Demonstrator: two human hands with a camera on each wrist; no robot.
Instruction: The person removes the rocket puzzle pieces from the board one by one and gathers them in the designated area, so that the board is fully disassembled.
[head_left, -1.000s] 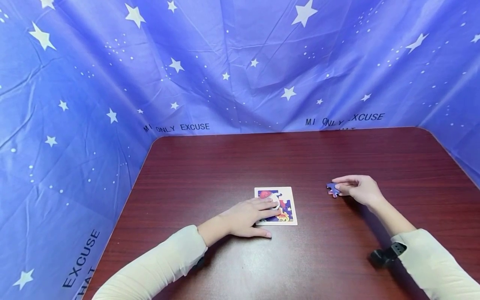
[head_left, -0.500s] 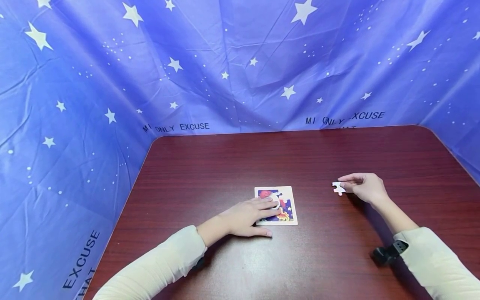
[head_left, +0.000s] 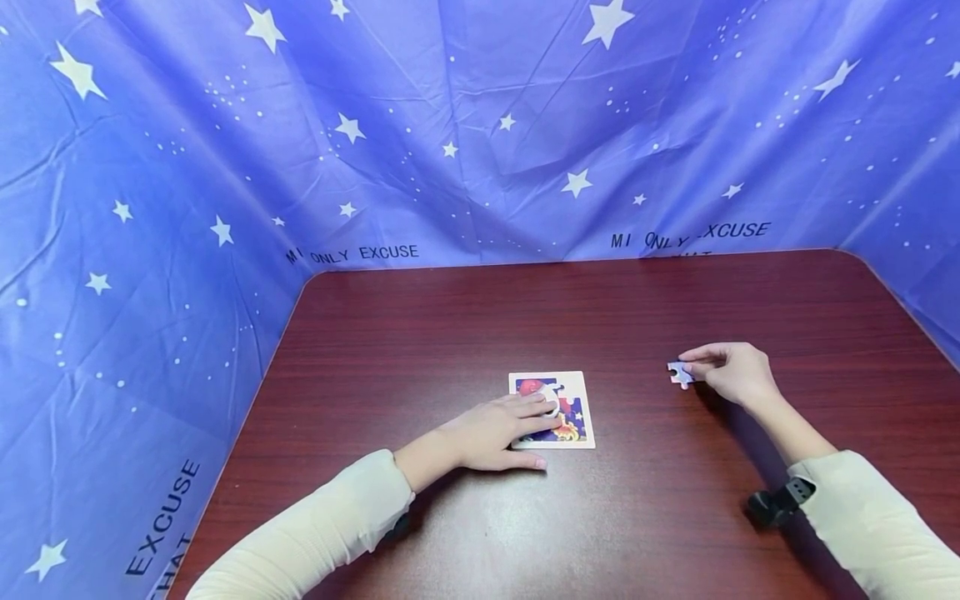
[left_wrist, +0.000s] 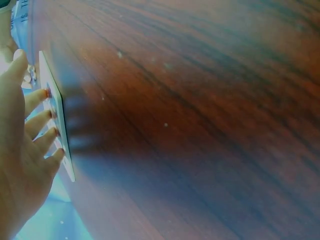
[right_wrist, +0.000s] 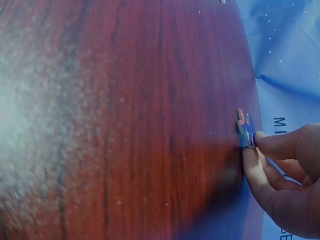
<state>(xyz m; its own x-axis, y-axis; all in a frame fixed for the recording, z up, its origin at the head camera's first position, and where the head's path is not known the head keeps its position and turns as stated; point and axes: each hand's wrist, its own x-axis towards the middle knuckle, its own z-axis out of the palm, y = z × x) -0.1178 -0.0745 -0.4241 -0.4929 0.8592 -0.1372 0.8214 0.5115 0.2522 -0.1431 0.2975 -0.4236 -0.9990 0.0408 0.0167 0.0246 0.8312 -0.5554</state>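
Note:
My left hand (head_left: 487, 433) rests with spread, straight fingers on a small jigsaw puzzle board (head_left: 588, 421) with a white border. Between and beyond the fingers show a red shape, a round white part and yellow on dark blue. An unfilled pale patch shows at the board's upper right. In the left wrist view the fingertips (left_wrist: 50, 115) touch the board's face near its edge (left_wrist: 62, 112). Off to the right, my right hand (head_left: 735, 375) pinches a jigsaw piece (head_left: 678, 373) between thumb and fingers. The right wrist view shows this piece (right_wrist: 246, 129) edge-on, dark blue with some red.
Both hands are over a dark red wood-grain table (head_left: 420, 325). A blue curtain (head_left: 480, 125) with white stars hangs behind it and along the sides. A black device (head_left: 780, 504) sits at the right sleeve cuff.
The jigsaw piece has shifted slightly right and up with my right hand, its visible face turning from dark blue to whitish, then pale blue. My left hand stays on the board.

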